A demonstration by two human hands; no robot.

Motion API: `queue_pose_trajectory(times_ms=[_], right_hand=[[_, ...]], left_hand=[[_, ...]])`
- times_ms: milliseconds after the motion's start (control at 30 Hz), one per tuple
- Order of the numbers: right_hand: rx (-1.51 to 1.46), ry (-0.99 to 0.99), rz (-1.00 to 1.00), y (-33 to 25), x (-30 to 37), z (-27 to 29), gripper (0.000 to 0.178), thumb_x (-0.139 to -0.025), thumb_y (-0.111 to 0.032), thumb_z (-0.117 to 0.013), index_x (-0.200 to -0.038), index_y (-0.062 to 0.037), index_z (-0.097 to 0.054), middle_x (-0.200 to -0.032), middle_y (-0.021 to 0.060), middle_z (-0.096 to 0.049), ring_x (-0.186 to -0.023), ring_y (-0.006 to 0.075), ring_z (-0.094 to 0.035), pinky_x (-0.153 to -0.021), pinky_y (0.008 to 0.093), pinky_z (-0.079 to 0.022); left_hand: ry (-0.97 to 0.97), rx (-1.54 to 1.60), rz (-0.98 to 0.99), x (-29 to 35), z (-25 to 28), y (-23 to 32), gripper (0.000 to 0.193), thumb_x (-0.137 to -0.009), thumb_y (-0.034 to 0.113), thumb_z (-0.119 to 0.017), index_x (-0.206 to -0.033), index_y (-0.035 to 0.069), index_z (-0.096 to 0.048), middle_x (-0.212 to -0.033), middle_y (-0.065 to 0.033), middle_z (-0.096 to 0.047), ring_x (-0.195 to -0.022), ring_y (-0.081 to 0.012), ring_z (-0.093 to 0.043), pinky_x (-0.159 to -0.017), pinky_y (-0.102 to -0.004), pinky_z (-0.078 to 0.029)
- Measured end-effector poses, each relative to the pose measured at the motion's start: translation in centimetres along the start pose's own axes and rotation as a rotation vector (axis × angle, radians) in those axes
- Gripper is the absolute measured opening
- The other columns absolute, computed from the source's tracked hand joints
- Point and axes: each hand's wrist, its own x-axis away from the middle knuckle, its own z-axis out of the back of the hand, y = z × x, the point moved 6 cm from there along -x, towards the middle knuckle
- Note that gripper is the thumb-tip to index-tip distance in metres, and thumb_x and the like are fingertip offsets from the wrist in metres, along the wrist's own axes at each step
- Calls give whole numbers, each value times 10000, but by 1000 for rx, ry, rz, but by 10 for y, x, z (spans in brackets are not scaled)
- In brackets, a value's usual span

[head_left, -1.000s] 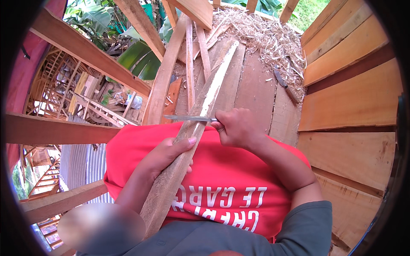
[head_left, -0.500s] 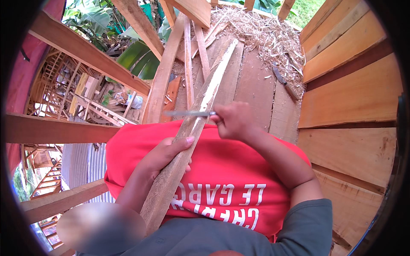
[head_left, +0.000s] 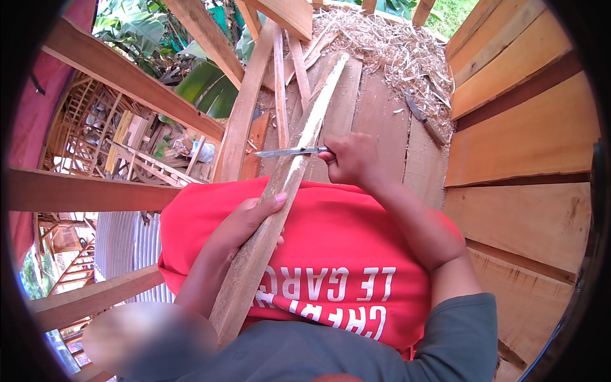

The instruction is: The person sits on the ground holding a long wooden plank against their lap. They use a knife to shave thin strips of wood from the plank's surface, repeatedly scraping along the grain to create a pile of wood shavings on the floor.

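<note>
A long wooden batten (head_left: pixel 245 280) slants from my lap up and away to the right. Its far half has a pale, freshly shaved edge, while the near part is brown and rough. My left hand (head_left: pixel 254 219) is wrapped round the batten over my lap, thumb on top. Closed in a fist, my right hand (head_left: pixel 353 158) grips the handle of a knife (head_left: pixel 286 152). The knife's blade points left and lies across the batten's shaved edge, a little beyond my left hand. A red cloth (head_left: pixel 356 235) with white lettering covers my lap beneath the batten.
Another knife (head_left: pixel 425 120) lies on the plank floor (head_left: pixel 379 121) at the right, beside a heap of wood shavings (head_left: pixel 407 48). A plank wall (head_left: pixel 519 153) stands close on the right. Timber beams (head_left: pixel 127 83) form an open frame on the left, with loose strips (head_left: pixel 281 83) ahead.
My right hand has moved the knife a little farther along the batten, away from me. My left hand keeps its hold at nearly the same place.
</note>
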Motion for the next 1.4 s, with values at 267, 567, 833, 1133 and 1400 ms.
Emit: queue_pose_trajectory(times_ms=[267,567,833,1133,1400], right_hand=[[38,84,-82,13,-8,8,296,-905,-314,-617,-707,-95,-632,-582,169,-593,-575,393,-627,-528,499,-466],[147,-48,-220,55,-18,16,332,-939,-319,-574,-755,-54,-652,-654,209,-636,-627,404,-652,-580,517,-495],[73,18,-338,88,-15,11,361,-970,-316,-546,-760,-43,-655,-690,240,-632,-655,434,-635,-588,548,-469],[26,160,-233,93,-16,-7,410,-992,-351,-515,-739,-31,-556,-600,234,-557,-612,468,-586,-557,563,-426],[22,39,-39,45,-13,-8,340,-957,-322,-548,-729,-71,-555,-604,188,-587,-627,428,-623,-560,533,-473]], left_hand=[[-55,-31,10,-3,1,-9,540,-883,530,-699,-1019,20,-584,-788,-58,-614,-589,-127,-650,-510,-235,-525],[-96,-50,15,-4,3,-11,560,-892,527,-689,-1061,5,-578,-775,-48,-608,-588,-122,-648,-509,-248,-535],[-56,-22,46,-1,1,-12,599,-879,530,-701,-1121,0,-560,-758,-46,-589,-579,-123,-644,-473,-256,-531],[-25,186,113,0,0,-18,534,-872,462,-720,-1148,35,-556,-730,-39,-577,-482,-96,-577,-421,-196,-499],[-52,375,131,-11,2,-25,466,-867,451,-733,-1047,52,-573,-699,-28,-544,-478,-84,-537,-404,-181,-478]])
